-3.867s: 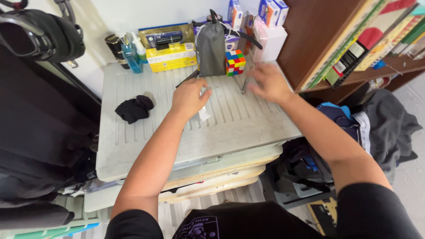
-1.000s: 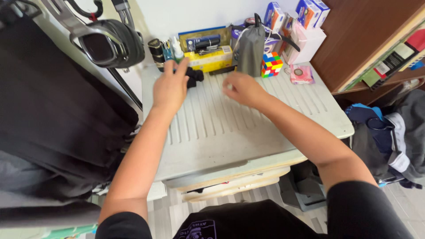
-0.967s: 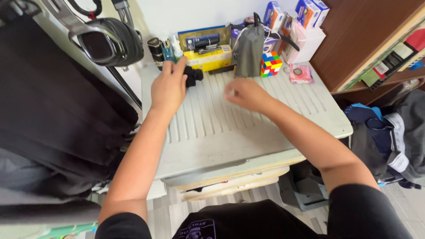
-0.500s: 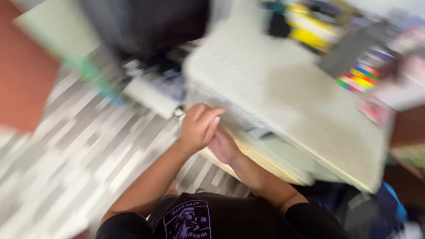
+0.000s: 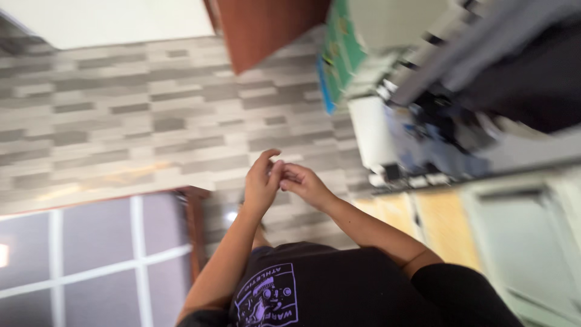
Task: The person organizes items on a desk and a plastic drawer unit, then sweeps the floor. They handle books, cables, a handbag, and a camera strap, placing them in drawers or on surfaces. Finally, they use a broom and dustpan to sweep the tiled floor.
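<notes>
Since half a second ago the view has swung away from the ribbed white tabletop; both hands have come off its edge and now meet in mid-air at the centre of the frame, over a grey wood-patterned floor (image 5: 121, 115).

Left hand (image 5: 262, 184) is raised with its fingers loosely curled and the thumb pointing up. Right hand (image 5: 302, 183) sits just beside it, touching it at the fingertips, its fingers bent inward. Motion blur hides whether anything small is pinched between them; I cannot tell if either hand grips an object.

Below the hands, at the bottom centre, is the person's black shirt (image 5: 315, 290) with a purple print. A dark-framed window-like panel (image 5: 91, 254) fills the lower left. A brown wooden board (image 5: 260, 27) stands at the top centre. Blurred white and green furniture (image 5: 363, 60) with dark clutter occupies the upper right, well apart from the hands.
</notes>
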